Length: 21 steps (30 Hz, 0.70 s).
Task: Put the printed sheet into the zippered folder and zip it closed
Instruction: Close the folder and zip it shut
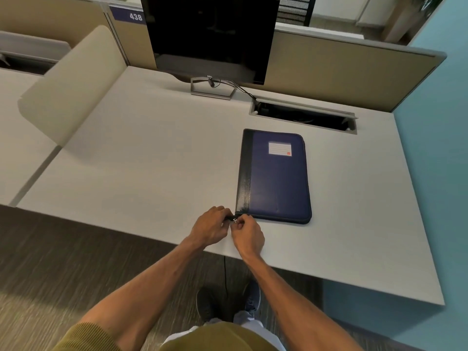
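Pinching together at the near left corner of the zippered folder [274, 178], the left hand [211, 225] grips the black zip end [229, 218], the right hand [247, 233] the metal pull [235, 220]; a slipping grip, or the flat folder sliding on the desk [126, 173], could leave teeth unclosed; the sheet is unseen

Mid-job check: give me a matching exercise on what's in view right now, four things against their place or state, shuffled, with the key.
Things:
1. zippered folder
2. monitor
3. cable hatch
4. right hand

Places or states:
A. lid open, set into the far right of the desk
B. screen dark, standing at the far edge
C. pinching at the folder's near left corner
D. lying flat, cover shut

Pairs: 1-D, 2-B, 3-A, 4-C
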{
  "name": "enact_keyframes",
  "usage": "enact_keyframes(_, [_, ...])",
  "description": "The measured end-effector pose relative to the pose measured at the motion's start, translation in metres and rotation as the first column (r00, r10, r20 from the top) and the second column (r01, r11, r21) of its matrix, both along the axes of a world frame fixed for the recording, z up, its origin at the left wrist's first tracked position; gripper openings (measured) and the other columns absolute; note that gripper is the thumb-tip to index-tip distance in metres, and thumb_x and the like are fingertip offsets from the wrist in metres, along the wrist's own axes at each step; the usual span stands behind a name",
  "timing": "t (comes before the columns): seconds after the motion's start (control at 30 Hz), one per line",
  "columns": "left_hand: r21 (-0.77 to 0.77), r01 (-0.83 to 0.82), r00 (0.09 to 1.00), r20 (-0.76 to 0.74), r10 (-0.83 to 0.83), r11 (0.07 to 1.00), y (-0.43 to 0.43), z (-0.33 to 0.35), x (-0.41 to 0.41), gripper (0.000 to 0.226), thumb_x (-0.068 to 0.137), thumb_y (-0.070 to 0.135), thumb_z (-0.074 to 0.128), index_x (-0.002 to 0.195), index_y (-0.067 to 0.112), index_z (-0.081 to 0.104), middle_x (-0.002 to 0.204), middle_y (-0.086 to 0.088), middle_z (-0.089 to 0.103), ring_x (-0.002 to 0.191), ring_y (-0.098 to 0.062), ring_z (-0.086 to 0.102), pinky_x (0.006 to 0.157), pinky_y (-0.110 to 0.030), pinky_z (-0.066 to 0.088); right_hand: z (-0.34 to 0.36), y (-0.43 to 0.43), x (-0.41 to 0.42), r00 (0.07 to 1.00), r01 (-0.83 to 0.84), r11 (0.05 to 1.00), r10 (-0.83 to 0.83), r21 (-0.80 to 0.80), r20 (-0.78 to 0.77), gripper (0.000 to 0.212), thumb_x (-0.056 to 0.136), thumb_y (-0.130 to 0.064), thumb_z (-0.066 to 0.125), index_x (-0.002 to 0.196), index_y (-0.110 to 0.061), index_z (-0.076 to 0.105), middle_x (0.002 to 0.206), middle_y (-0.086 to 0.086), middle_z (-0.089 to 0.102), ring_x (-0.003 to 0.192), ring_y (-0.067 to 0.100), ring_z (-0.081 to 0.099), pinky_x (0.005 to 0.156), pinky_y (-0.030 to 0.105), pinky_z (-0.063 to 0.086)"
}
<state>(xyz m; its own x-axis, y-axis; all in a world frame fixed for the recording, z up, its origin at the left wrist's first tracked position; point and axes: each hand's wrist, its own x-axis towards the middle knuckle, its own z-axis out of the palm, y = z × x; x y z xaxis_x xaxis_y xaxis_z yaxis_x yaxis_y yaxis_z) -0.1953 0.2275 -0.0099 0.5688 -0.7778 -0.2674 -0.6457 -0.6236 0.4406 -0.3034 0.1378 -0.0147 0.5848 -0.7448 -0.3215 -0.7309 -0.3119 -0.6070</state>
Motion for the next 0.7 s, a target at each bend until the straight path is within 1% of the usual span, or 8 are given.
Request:
enact_keyframes(0.1, [0.005, -0.015, 1.0, 0.023, 0.015, 1.0, -0.001, -0.002, 0.0, 0.027, 0.108, 0.03, 0.052, 0.128, 0.016, 0.066, 0.122, -0.003, 0.07, 0.115, -0.024, 0.063, 0.094, -0.045, 0.056, 0.0, -0.001, -0.001, 0.999, -0.045, 0.997, 0.046, -0.064, 0.006, 0.017, 0.103, -0.034, 0.067, 0.109, -0.019, 0.069, 0.106, -0.004, 0.074, 0.091, 0.014, 0.071, 0.082, 0.031, 0.061])
enact_keyframes(0.23, [0.029, -0.035, 0.997, 0.073, 0.032, 0.999, -0.006, -0.001, 0.0, 0.025, 0.11, 0.031, 0.051, 0.122, 0.015, 0.065, 0.118, -0.004, 0.07, 0.11, -0.025, 0.064, 0.09, -0.045, 0.058, 0.002, -0.004, -0.002, 0.997, -0.077, 0.988, 0.073, -0.131, -0.031, 0.02, 0.104, -0.039, 0.064, 0.109, -0.021, 0.07, 0.105, -0.006, 0.076, 0.09, 0.013, 0.071, 0.082, 0.031, 0.062])
enact_keyframes(0.4, [0.082, -0.052, 0.987, 0.154, 0.039, 0.995, -0.009, -0.001, -0.01, 0.021, 0.109, 0.029, 0.05, 0.119, 0.014, 0.06, 0.117, -0.005, 0.069, 0.108, -0.026, 0.063, 0.086, -0.045, 0.058, 0.003, -0.008, -0.003, 0.993, -0.099, 0.973, 0.082, -0.207, -0.091, 0.022, 0.104, -0.04, 0.061, 0.107, -0.022, 0.072, 0.1, -0.006, 0.077, 0.085, 0.012, 0.072, 0.079, 0.032, 0.062])
enact_keyframes(0.53, [0.115, -0.098, 0.979, 0.189, 0.075, 0.988, -0.012, -0.001, -0.014, 0.019, 0.108, 0.029, 0.048, 0.118, 0.016, 0.058, 0.114, -0.002, 0.068, 0.104, -0.025, 0.063, 0.082, -0.044, 0.059, 0.005, -0.017, -0.001, 0.991, -0.071, 0.97, 0.042, -0.233, -0.126, 0.022, 0.105, -0.04, 0.059, 0.105, -0.022, 0.071, 0.097, -0.005, 0.077, 0.084, 0.013, 0.071, 0.077, 0.03, 0.06])
enact_keyframes(0.6, [0.127, -0.123, 0.974, 0.207, 0.095, 0.984, -0.013, 0.0, -0.014, 0.018, 0.108, 0.027, 0.048, 0.119, 0.017, 0.057, 0.115, -0.002, 0.068, 0.104, -0.025, 0.063, 0.08, -0.042, 0.058, 0.005, -0.02, -0.001, 0.99, -0.08, 0.967, 0.049, -0.242, -0.13, 0.021, 0.105, -0.039, 0.059, 0.105, -0.022, 0.071, 0.098, -0.005, 0.076, 0.084, 0.013, 0.071, 0.077, 0.031, 0.06])
enact_keyframes(0.7, [0.126, -0.157, 0.972, 0.195, 0.13, 0.98, -0.016, -0.001, -0.012, 0.017, 0.108, 0.027, 0.052, 0.12, 0.018, 0.058, 0.116, -0.001, 0.069, 0.102, -0.022, 0.063, 0.081, -0.038, 0.059, 0.005, -0.025, -0.005, 0.99, -0.09, 0.963, 0.059, -0.254, -0.127, 0.02, 0.105, -0.039, 0.058, 0.106, -0.022, 0.07, 0.097, -0.006, 0.074, 0.082, 0.01, 0.07, 0.078, 0.027, 0.06])
